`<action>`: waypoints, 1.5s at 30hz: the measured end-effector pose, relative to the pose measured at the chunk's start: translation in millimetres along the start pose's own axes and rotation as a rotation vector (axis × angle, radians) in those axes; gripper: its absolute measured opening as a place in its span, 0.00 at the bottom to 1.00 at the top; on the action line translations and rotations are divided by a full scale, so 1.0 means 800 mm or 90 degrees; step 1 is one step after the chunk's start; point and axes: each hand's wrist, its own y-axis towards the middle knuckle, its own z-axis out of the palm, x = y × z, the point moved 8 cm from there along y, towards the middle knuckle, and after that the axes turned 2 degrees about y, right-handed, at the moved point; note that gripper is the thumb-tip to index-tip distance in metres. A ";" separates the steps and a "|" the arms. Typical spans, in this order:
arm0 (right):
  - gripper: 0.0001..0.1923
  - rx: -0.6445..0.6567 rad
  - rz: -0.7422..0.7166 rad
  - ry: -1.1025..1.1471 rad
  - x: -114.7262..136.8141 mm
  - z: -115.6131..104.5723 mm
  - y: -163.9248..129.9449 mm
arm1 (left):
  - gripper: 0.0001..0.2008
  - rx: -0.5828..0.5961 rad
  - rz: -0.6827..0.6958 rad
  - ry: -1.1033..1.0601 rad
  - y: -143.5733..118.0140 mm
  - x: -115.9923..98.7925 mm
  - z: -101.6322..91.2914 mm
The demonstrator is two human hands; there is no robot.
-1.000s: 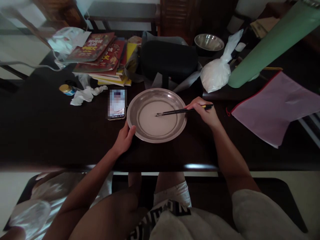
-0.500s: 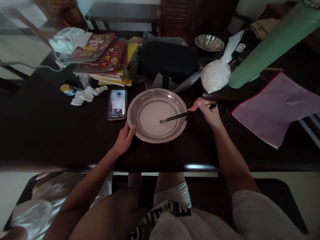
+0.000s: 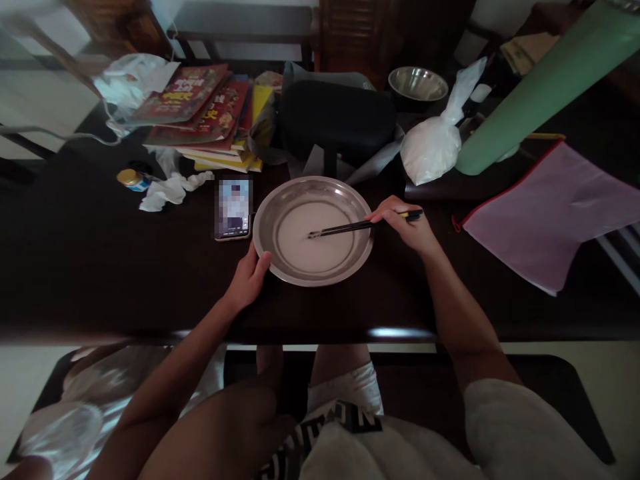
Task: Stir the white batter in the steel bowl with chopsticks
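A wide, shallow metal basin (image 3: 263,233) sits on the dark table in front of me, with a milky white liquid (image 3: 320,257) covering its bottom. My left hand (image 3: 249,275) grips the basin's near left rim, thumb over the edge and fingers beneath, partly hidden. Between the fingers of my right hand (image 3: 403,223) is a pair of black chopsticks (image 3: 345,229), held together over the right rim. Their tips dip into the liquid near the middle of the basin.
Left of the basin lies a lit phone (image 3: 234,208), near crumpled tissue (image 3: 173,190) and a small jar (image 3: 133,179). Behind are stacked books (image 3: 200,127), a black case (image 3: 337,123), a tied bag of white powder (image 3: 431,150) and another metal bowl (image 3: 418,85). A green cylinder (image 3: 540,87) and mesh pouch (image 3: 545,213) lie right.
My right hand has moved left, and the chopstick tips have shifted left and slightly up through the liquid. My left hand keeps its grip on the rim.
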 end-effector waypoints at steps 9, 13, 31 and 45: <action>0.19 0.008 0.006 0.026 -0.003 0.001 -0.001 | 0.47 0.002 -0.010 -0.011 0.000 0.000 -0.001; 0.20 -0.066 0.013 0.002 -0.001 -0.013 -0.001 | 0.46 0.005 0.001 -0.004 -0.001 -0.001 -0.001; 0.19 0.015 0.008 0.004 0.002 0.004 0.000 | 0.46 0.004 -0.008 -0.003 0.000 -0.003 0.000; 0.20 -0.074 0.014 0.018 -0.001 -0.013 -0.002 | 0.46 -0.002 0.002 -0.012 0.000 0.001 0.000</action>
